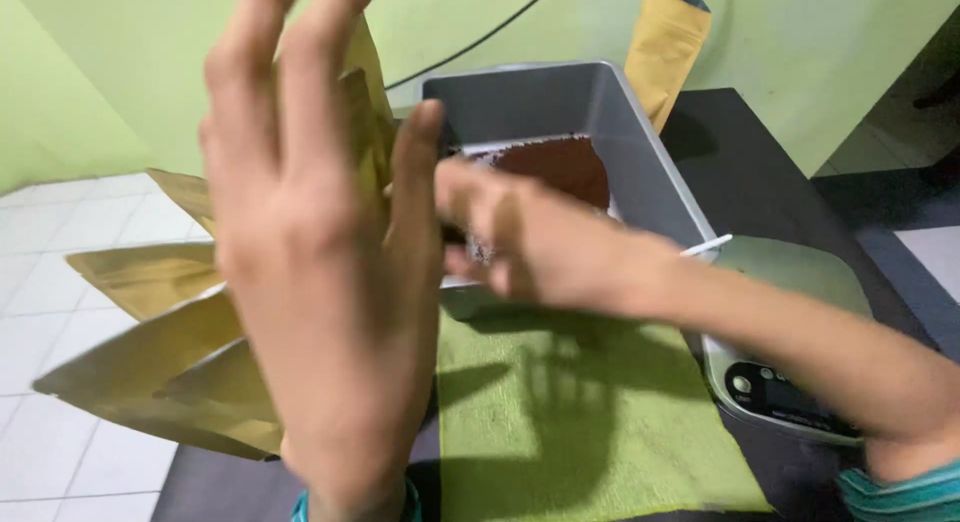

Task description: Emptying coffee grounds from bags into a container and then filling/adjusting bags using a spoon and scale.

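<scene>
Left hand (320, 262) is raised close to the camera, fingers spread flat, palm against an upright kraft paper pouch (368, 112) (mostly hidden behind the hand). Right hand (520, 237) reaches across toward the pouch from the right, blurred; can't tell its grip. Grey rectangular tub (640, 162) holding brown powder (560, 167) sits just behind the hands. More flat kraft pouches (150, 362) fan out at left. Green cloth (570, 422) lies below, digital scale (790, 382) under the right forearm.
</scene>
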